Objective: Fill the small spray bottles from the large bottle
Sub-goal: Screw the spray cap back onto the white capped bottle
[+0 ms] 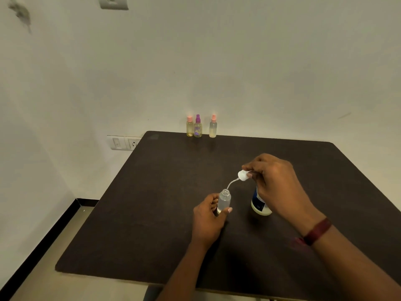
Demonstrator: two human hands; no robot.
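Observation:
My left hand [207,220] grips a small clear spray bottle [224,201] that stands open-mouthed on the dark table [152,213]. My right hand [275,181] pinches its white spray head [243,175], lifted off, with the thin dip tube [231,184] curving down to the bottle's mouth. The large white bottle [260,205] with a dark label stands just right of the small one, partly hidden behind my right hand.
Three small spray bottles stand at the table's far edge by the wall: a pink-capped one [189,126], a purple-capped one [198,127] and another pink-capped one [213,127]. A wall socket [123,142] sits left of the table.

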